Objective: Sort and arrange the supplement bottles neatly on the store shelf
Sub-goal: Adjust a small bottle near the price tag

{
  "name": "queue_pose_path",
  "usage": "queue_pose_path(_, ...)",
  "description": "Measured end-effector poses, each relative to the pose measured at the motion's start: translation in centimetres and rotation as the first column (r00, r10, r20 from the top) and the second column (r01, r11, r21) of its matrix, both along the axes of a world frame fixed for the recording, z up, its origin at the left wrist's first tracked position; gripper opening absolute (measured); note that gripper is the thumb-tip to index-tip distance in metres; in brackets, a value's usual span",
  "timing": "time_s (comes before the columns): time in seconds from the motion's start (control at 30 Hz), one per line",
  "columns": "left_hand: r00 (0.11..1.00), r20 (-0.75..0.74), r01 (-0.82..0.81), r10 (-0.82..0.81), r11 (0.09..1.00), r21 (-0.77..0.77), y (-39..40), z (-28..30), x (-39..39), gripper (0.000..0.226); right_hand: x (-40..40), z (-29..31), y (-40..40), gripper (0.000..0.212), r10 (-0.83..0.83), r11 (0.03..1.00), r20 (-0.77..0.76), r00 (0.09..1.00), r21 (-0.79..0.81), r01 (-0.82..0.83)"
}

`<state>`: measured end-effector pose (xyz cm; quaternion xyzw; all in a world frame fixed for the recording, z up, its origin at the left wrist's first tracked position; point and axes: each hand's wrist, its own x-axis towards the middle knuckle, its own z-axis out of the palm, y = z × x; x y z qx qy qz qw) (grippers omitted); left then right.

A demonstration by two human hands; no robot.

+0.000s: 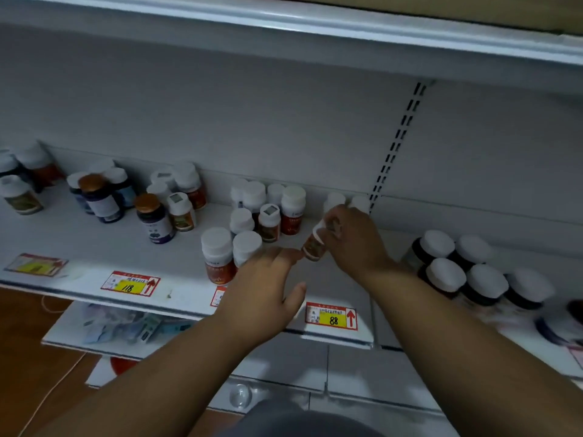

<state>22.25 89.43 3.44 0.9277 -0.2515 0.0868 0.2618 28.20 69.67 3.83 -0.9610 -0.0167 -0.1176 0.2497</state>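
Price tags on front edge: yellow 118 tag (130,283) at left, 88 tag (331,316) mid; blurred packets (126,326) 1 level below.

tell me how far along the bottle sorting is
Looks done: the dark bottles at right stand in tidy rows. In hand: the right hand grips a tilted orange-label bottle; the left hand reaches toward it, open. Left: the mixed cluster further left is unsorted.

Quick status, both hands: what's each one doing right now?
Left hand: open, fingers extended, holding nothing.
Right hand: grips a small tilted white-capped bottle with a brown label.
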Motion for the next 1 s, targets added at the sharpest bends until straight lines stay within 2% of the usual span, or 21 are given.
queue_pose_path(0.13, 0.997, 0.013, 0.071, -0.070, 0.993, -0.092, 1.7, 0.4, -0.1, 0.044, -3.6, 3.2, 1.2, 0.013, -0.131, 0.924, -0.076, 0.988, 0.352, 0.150)
queue_pose_path(0.27, 0.993, 0.032, 0.120, -0.115, 0.966, -0.231, 2.7, 0.4, -1.2, 0.041, -7.2, 4.9, 2.9, 0.007, -0.168, 0.796, -0.086, 0.982, 0.577, 0.186)
queue_pose_path(0.37, 0.986, 0.011, 0.160, -0.165, 0.930, -0.330, 3.2, 0.5, -2.3, 0.047, -9.6, 5.6, 4.0, 0.007, -0.160, 0.730, -0.094, 0.983, 0.659, 0.182)
queue_pose_path(0.5, 0.977, 0.023, 0.203, -0.212, 0.893, -0.402, 3.7, 1.1, -3.1, 0.051, -11.3, 6.8, 4.9, 0.010, -0.150, 0.699, -0.062, 0.987, 0.699, 0.151)
queue_pose_path(0.6, 0.977, 0.027, 0.206, -0.212, 0.901, -0.383, 3.7, 1.2, -3.2, 0.050, -11.5, 7.1, 4.9, 0.011, -0.130, 0.720, -0.040, 0.991, 0.683, 0.122)
queue_pose_path(0.67, 0.982, 0.006, 0.181, -0.190, 0.920, -0.348, 3.5, 0.9, -3.0, 0.050, -11.1, 6.8, 4.4, 0.007, -0.128, 0.770, -0.024, 0.991, 0.628, 0.115)
queue_pose_path(0.77, 0.989, -0.057, 0.117, -0.137, 0.956, -0.269, 2.8, -0.5, -2.6, 0.046, -9.5, 5.0, 3.5, 0.015, -0.120, 0.911, -0.037, 0.992, 0.392, 0.125)
queue_pose_path(0.83, 0.987, -0.118, 0.084, -0.111, 0.973, -0.214, 2.2, -1.7, -2.4, 0.042, -8.1, 3.0, 3.1, 0.024, -0.084, 0.972, -0.048, 0.995, 0.218, 0.092)
queue_pose_path(0.9, 0.978, -0.179, 0.074, -0.105, 0.983, -0.170, 1.7, -2.6, -2.1, 0.041, -6.9, 1.0, 2.9, 0.025, -0.033, 0.988, -0.067, 0.997, 0.146, 0.042)
queue_pose_path(1.0, 0.972, -0.212, 0.071, -0.102, 0.986, -0.148, 0.9, -3.2, -1.7, 0.035, -5.5, -1.0, 2.7, 0.022, 0.049, 0.990, -0.120, 0.992, 0.137, -0.033)
